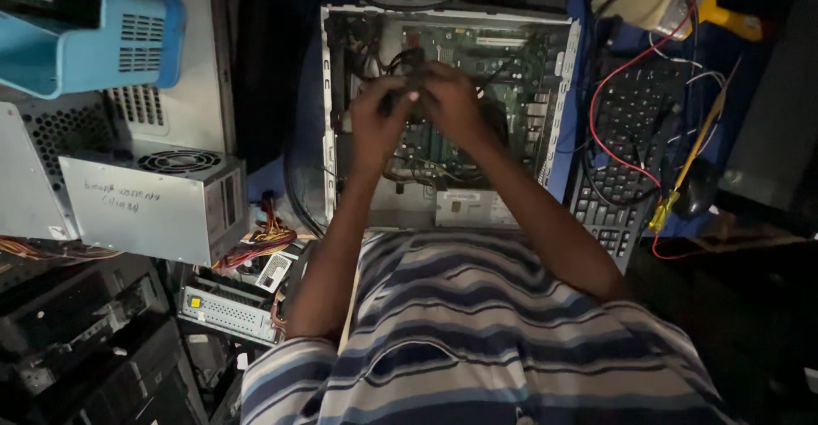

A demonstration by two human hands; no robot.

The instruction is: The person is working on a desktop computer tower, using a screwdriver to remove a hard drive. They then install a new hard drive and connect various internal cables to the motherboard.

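Note:
An open desktop computer case [327,118] lies flat before me, its green motherboard [503,76] exposed. Both my hands meet over the board's middle. My left hand [381,114] and my right hand [450,100] are closed together on a small dark part with black cables [400,57] running off it toward the case's upper left. What exactly sits between the fingers is hidden by the hands.
A black keyboard [626,135] lies right of the case, crossed by red and black wires [607,80], with a yellow-handled screwdriver [682,178] beside it. A grey power supply [153,203] with coloured wires, a blue plastic crate [85,33] and stacked cases fill the left.

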